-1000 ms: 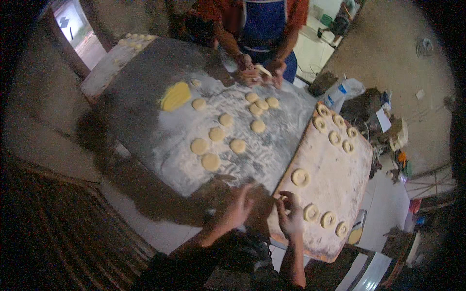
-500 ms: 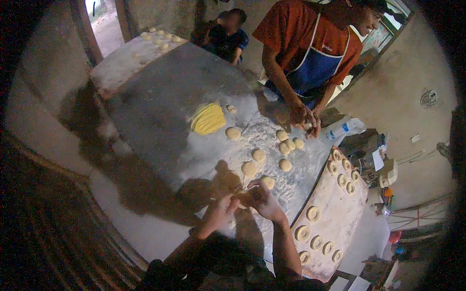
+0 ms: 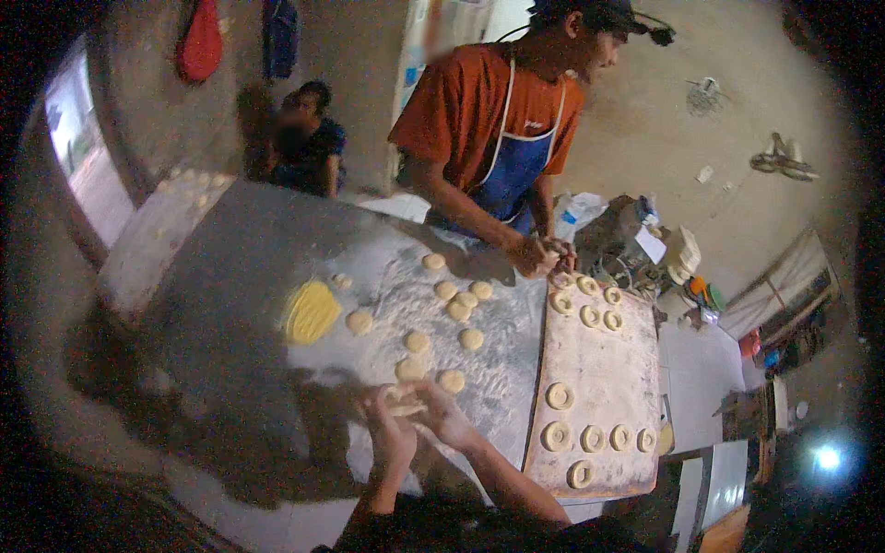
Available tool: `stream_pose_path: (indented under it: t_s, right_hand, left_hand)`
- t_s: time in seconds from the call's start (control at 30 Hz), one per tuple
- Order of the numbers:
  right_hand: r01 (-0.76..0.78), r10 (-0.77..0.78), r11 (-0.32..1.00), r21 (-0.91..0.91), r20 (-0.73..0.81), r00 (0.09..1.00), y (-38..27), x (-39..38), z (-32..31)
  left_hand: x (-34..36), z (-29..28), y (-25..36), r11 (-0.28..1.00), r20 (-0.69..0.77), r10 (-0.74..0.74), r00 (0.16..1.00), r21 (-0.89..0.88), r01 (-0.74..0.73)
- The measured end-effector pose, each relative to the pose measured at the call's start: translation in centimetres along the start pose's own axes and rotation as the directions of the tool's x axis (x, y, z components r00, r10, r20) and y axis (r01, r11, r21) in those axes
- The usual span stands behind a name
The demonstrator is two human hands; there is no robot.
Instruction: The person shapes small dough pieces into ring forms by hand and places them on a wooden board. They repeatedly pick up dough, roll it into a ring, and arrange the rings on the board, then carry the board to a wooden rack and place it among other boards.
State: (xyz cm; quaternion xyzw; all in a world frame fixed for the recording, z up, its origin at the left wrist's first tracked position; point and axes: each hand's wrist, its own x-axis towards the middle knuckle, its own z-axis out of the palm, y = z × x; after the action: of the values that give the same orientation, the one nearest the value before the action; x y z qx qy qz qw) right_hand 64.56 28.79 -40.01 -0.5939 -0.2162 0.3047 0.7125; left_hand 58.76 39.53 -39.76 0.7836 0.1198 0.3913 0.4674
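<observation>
Above the near part of the floured table, my left hand and my right hand are close together, closed on one piece of pale dough. Its shape looks like a ring, though my fingers cover part of it. Just beyond my hands lie two round dough balls, and several more dough balls rest farther off on the flour. A ridged yellow slab, of a kind I cannot make out, lies to the left.
To the right, a floured board carries several dough rings. Across the table a co-worker in a blue apron handles dough at the board's far end. Another person is low behind the table. A pale board covers the far left end.
The view has swung to the right, so the table sits farther left. The co-worker's hands are now at the far end of the ring board. My hands still hold the dough together.
</observation>
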Motion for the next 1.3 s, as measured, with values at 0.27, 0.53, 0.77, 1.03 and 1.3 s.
stream_pose_path:
  t_s: [0.27,0.53,0.77,1.03,1.3]
  right_hand:
    - [-0.156,0.129,0.978,-0.139,-0.189,0.974,-3.9,-3.6,-2.1]
    - [0.011,-0.025,0.986,-0.169,-0.077,0.997,-6.5,-6.0,-3.0]
    - [0.302,-0.251,0.902,0.309,-0.195,0.948,-6.2,-10.0,-7.1]
    - [0.311,0.048,0.827,0.469,-0.609,0.792,-7.2,-21.9,-12.7]
    - [-0.331,0.14,0.938,-0.099,-0.767,0.626,-6.9,-33.1,-18.7]
  left_hand:
    - [-4.1,1.5,-0.8,0.731,0.37,-0.252,0.894,-0.532,0.427]
    - [-6.5,6.9,-0.5,0.704,0.184,-0.074,0.98,-0.686,0.182]
    - [-6.8,9.5,5.6,0.865,0.244,-0.115,0.963,-0.452,0.218]
    - [-12.4,15.7,14.2,0.86,0.542,0.021,0.84,-0.438,0.261]
    - [-18.6,20.5,23.5,0.946,0.867,0.088,0.49,-0.227,0.232]
